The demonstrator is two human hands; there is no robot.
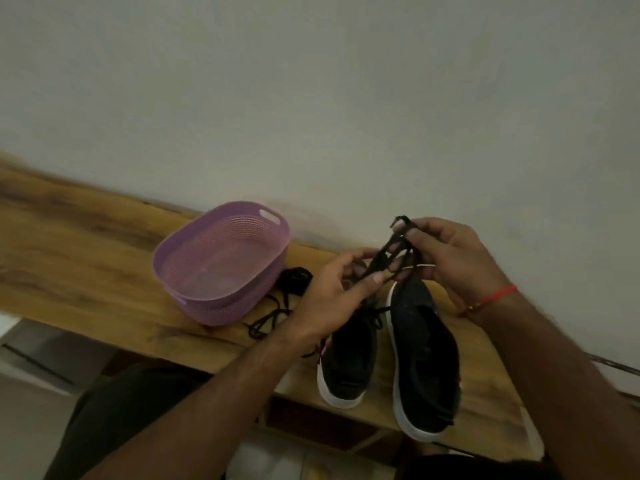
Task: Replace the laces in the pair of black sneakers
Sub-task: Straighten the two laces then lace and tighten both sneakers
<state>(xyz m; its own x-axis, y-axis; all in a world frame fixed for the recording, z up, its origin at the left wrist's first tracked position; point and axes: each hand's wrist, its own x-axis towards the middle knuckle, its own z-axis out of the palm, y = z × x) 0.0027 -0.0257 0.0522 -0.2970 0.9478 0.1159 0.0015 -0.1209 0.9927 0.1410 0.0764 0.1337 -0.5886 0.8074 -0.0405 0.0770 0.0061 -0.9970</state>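
My left hand (334, 289) and right hand (446, 258) pinch bundled lace (388, 252) above sneakers (422, 358). Blurry, probably tangled; hasty pulling may knot it.

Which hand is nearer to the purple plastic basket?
Left. The left hand is just right of the purple plastic basket; the right hand is further right, above the sneakers.

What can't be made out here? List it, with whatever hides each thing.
All head view:
- Toe of the left black white-soled sneaker: covered by the left hand.
- Black lace bundle held between both hands: the right hand hides part of it; blur hides its ends.
- Black coil beside the purple plastic basket: the basket hides part.
- Right sneaker's eyelets: too dark.
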